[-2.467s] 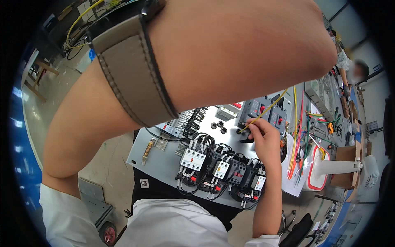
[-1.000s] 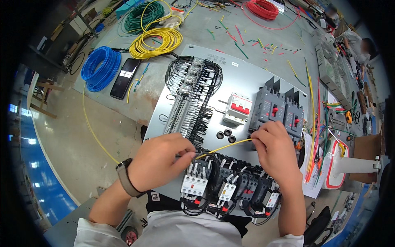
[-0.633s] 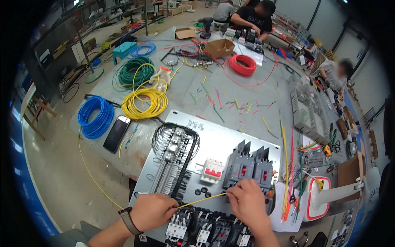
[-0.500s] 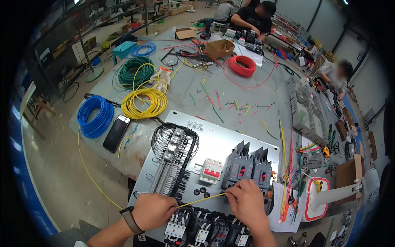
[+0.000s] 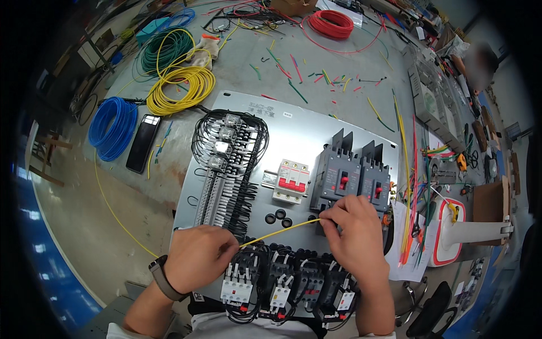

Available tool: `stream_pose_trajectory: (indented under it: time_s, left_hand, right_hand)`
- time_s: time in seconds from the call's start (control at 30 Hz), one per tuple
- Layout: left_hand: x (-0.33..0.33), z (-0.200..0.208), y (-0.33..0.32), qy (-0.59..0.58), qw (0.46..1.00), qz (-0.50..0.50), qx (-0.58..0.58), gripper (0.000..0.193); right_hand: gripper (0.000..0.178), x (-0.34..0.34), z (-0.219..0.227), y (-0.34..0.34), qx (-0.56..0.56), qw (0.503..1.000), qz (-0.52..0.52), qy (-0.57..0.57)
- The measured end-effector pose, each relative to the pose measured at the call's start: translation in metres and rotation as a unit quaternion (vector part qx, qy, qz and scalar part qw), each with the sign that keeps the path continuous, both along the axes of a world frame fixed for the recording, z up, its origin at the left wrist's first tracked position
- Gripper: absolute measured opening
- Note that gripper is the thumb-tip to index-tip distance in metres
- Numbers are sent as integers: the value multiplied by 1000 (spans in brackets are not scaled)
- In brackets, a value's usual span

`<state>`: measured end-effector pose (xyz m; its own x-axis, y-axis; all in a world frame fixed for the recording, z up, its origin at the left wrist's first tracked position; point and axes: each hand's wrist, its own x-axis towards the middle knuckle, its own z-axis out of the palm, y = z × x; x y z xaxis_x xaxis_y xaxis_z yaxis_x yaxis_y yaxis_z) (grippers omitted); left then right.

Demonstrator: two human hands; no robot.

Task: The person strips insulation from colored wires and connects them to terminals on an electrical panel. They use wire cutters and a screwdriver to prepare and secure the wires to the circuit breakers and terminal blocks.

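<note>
A yellow wire (image 5: 280, 230) runs taut between my two hands over a silver mounting plate (image 5: 259, 198). My left hand (image 5: 204, 257), with a dark watch band on the wrist, is closed on it above the lower left contactor (image 5: 237, 282). Thumb and fingertips of my right hand (image 5: 353, 231) pinch the wire's other end just below the larger black breaker (image 5: 337, 172). Left of that breaker sits a white breaker with red levers (image 5: 292, 179). Several black-rimmed holes (image 5: 279, 217) lie beneath the wire. A terminal strip with black wires (image 5: 226, 186) fills the plate's left side.
Coils of blue (image 5: 113, 129), yellow (image 5: 182, 90), green (image 5: 166, 52) and red wire (image 5: 331, 25) lie on the table, with a phone (image 5: 143, 143) beside the blue one. Cut wire bits are scattered beyond the plate. A white fan (image 5: 451, 231) stands at right; another person is at far right.
My view has tilted down and nearer, so the plate looks larger and higher in the picture. Both hands keep their hold on the yellow wire, in nearly the same place over the plate.
</note>
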<state>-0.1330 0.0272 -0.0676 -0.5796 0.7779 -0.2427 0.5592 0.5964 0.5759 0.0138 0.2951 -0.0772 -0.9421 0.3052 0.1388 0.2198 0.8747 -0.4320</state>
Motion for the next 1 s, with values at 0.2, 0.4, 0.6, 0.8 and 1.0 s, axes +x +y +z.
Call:
stream_pose_trajectory:
  time_s: [0.2,0.4,0.6,0.8,1.0]
  left_hand:
    - [-2,1,-2,-2,1000,9,8,7]
    - [0,-8,-5,44,999,-8,16,3]
    - [0,-15,-6,60,998,-12,18,2]
    - [-4,-15,-5,42,999,-2,20,2]
    - [-2,-20,-7,40,997,16,58,3]
  right_hand:
    - [11,-5,2,2,-19,1000,17,-4]
    - [10,-9,4,-5,-18,999,-25,-12]
    - [12,-13,-1,-9,-32,999,-36,-21]
    - [12,-14,1,-11,-41,998,-48,-31]
    - [11,-12,-1,-8,-32,999,-25,-15]
